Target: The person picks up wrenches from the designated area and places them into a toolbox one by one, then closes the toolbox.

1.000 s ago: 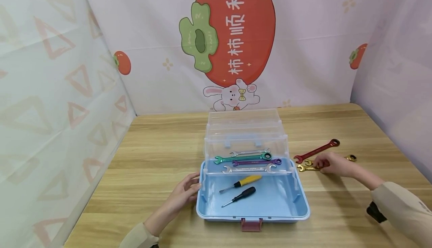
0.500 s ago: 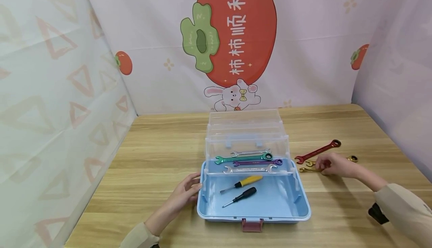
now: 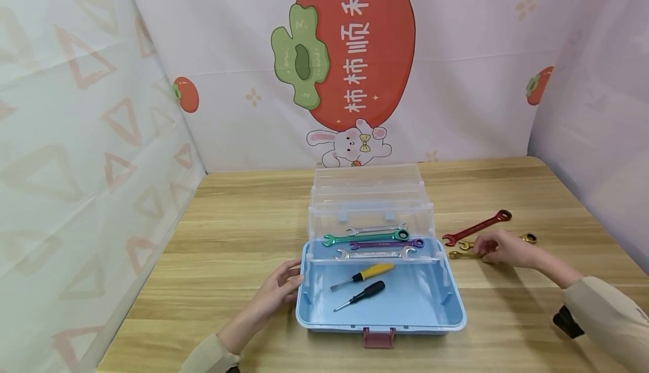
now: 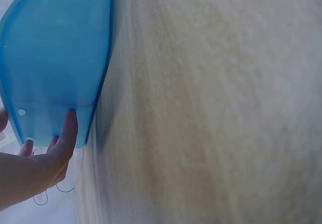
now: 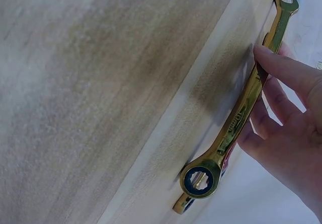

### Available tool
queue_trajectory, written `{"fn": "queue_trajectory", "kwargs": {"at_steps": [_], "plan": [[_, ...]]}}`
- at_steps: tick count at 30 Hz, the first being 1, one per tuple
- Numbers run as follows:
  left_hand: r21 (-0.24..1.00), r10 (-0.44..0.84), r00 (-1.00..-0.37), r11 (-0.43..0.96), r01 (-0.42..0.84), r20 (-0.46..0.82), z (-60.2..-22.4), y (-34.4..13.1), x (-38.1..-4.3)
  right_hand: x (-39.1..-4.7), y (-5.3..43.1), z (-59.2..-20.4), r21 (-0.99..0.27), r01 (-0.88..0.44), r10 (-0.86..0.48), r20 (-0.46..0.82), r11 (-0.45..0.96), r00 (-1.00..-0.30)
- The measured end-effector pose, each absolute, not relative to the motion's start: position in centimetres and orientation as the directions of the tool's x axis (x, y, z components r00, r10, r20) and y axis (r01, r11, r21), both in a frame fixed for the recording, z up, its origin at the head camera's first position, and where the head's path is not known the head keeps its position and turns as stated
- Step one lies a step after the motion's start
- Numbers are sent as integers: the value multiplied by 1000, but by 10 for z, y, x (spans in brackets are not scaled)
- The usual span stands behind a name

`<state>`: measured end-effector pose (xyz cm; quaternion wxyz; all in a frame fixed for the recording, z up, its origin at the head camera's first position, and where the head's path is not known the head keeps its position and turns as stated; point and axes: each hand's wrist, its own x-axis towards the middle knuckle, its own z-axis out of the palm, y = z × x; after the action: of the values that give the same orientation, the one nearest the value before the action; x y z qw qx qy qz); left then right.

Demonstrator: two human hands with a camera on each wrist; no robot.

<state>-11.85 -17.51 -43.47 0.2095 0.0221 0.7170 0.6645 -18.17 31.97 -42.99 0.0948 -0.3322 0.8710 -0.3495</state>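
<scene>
In the head view, my right hand (image 3: 507,249) pinches a gold combination wrench (image 3: 458,254) on the table, right of the toolbox. The right wrist view shows my thumb and fingers on that wrench (image 5: 241,105), its ratchet ring toward the bottom. A second gold wrench (image 3: 528,238) lies just behind, partly hidden by the hand, with a red wrench (image 3: 476,229) farther back. My left hand (image 3: 276,288) rests its fingers against the left side of the light blue toolbox (image 3: 426,311); in the left wrist view the fingers (image 4: 68,133) touch its outer wall.
The toolbox's clear tiered trays (image 3: 370,195) are raised. Silver, green and purple wrenches (image 3: 365,238) lie in the front tray. A yellow screwdriver (image 3: 374,271) and a black screwdriver (image 3: 372,289) lie in the base. A patterned cloth (image 3: 456,69) hangs behind the table.
The front gold wrench has turned onto its edge in my right hand and shifted slightly. My left hand stays at the toolbox.
</scene>
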Motion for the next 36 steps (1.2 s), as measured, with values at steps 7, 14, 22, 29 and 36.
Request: {"fn": "queue_trajectory", "kwargs": {"at_steps": [7, 14, 22, 29, 36], "plan": [[965, 312, -914, 114, -236, -260, -436, -175, -119, -181, 319, -424, -667, -506, -643, 52, 547, -764], [964, 306, -915, 117, -239, -264, -437, -175, -119, -183, 318, -412, -639, -500, -624, 40, 585, -780], [966, 306, -918, 119, -228, -254, -436, -175, -118, -185, 315, -396, -569, -583, -626, 147, 580, -766], [966, 304, -918, 120, -230, -256, -435, -175, -118, -187, 315, -381, -581, -571, -614, 149, 580, -775], [964, 304, -916, 110, -241, -263, -435, -175, -118, -189, 314, -366, -531, -594, -587, 208, 604, -783]]}}
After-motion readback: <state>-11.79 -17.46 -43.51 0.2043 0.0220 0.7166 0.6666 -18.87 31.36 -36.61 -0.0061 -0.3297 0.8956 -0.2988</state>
